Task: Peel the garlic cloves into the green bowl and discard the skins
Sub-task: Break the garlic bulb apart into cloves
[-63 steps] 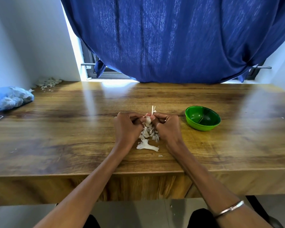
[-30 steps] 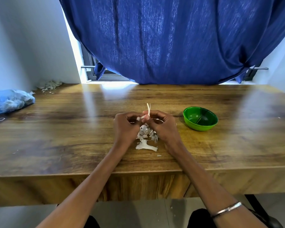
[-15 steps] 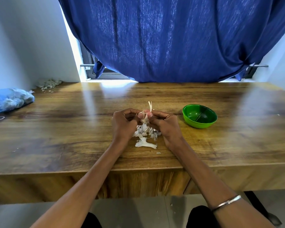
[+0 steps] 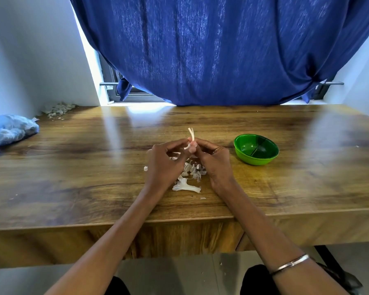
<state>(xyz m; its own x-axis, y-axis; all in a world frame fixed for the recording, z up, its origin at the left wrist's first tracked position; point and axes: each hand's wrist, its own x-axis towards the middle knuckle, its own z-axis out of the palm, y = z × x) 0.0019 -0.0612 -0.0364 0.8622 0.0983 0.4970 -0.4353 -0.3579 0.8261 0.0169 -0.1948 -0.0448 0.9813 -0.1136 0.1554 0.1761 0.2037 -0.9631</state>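
1. The small pale garlic clove (image 4: 191, 148) is held above the middle of the table, pinched between the fingertips of both hands; most of it is hidden by the fingers, and only a thin curled strip of skin (image 4: 191, 133) stands up above them.
2. The left hand (image 4: 165, 165) and the right hand (image 4: 213, 161) both have curled fingers that grip the clove.
3. Under the hands lies a heap of white papery cloves and skins (image 4: 193, 170), partly covered, with a dry branching garlic stem (image 4: 185, 186) at its near side.
4. The round glossy green plastic bowl (image 4: 256, 149) stands to the right, apart from the hands; what is inside it is hard to see.
5. The smooth wooden table (image 4: 73, 167) reflects the light.
6. A crumpled blue bag (image 4: 8, 129) is cut off by the left edge.
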